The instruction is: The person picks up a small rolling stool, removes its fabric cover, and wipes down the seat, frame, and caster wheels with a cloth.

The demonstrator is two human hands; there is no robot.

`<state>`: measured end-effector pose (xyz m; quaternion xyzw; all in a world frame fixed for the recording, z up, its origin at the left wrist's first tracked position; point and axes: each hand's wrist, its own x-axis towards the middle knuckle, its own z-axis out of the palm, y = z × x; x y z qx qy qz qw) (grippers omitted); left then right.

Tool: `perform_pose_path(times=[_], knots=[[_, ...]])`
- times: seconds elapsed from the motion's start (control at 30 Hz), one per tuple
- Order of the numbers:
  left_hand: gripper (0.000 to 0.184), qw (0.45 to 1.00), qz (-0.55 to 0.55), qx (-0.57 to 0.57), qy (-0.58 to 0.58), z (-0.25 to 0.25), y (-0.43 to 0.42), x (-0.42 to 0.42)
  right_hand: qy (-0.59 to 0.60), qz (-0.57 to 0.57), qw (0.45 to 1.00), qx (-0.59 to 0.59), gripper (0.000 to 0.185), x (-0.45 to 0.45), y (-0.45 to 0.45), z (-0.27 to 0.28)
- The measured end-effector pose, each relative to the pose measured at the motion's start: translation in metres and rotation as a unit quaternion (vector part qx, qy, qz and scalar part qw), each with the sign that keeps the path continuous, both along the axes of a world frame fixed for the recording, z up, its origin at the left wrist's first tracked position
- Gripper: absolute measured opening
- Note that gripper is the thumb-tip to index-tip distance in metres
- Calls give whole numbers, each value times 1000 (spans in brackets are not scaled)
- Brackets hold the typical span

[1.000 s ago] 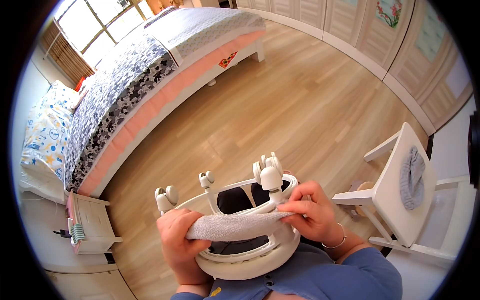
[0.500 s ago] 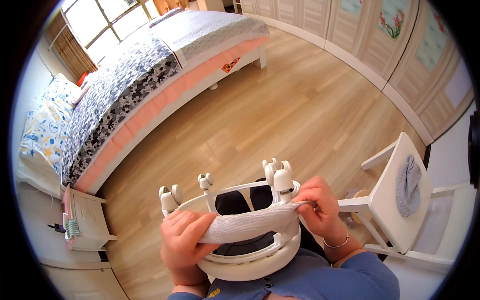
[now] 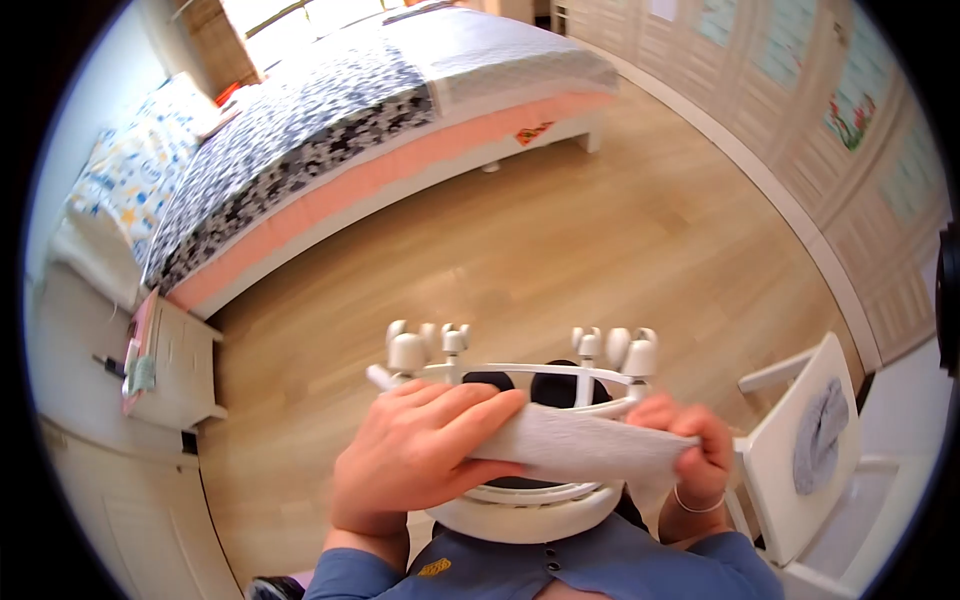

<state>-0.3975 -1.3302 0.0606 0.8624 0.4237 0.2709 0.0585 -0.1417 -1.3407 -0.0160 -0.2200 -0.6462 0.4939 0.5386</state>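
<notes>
A white wheeled frame [image 3: 535, 518] with a thick padded rim rests upside down against my body, its casters [image 3: 633, 352] pointing up and away from me. Across it stretches a pale grey cloth band [image 3: 585, 445]. My left hand [image 3: 425, 450] is closed on the band's left part, fingers over the top and thumb beneath. At the other end, my right hand [image 3: 695, 445], a little blurred, grips the cloth in closed fingers beyond the frame's right side. My left palm and the cloth hide part of the frame.
On my right stands a white chair [image 3: 800, 520] with a crumpled grey knitted piece [image 3: 822, 437] on its seat. A bed [image 3: 330, 240] lies ahead to the left, beside a small white nightstand [image 3: 172, 385]. Wardrobe doors [image 3: 760, 130] line the right wall; the floor [image 3: 480, 260] is wooden.
My right hand has moved outward to the right, drawing the cloth's end past the frame. My left hand has shifted along the band to the right. The frame has turned, and my view has shifted.
</notes>
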Motion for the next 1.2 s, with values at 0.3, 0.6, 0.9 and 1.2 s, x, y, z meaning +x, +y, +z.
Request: perform_pose_path(times=[0.3, 0.6, 0.9, 1.2], knots=[[57, 999, -30, -25, -18, -23, 15, -14, -40, -498, 860, 100, 23, 67, 21, -11], [34, 994, -45, -39, -92, -37, 14, -10, 124, -544, 807, 196, 35, 134, 11, 5], [36, 992, -63, -23, -104, -43, 14, -19, 427, -259, 866, -15, 41, 97, 27, -17], [44, 988, -117, -8, -103, -52, 31, -32, 158, 52, 984, -62, 23, -3, 53, -16]])
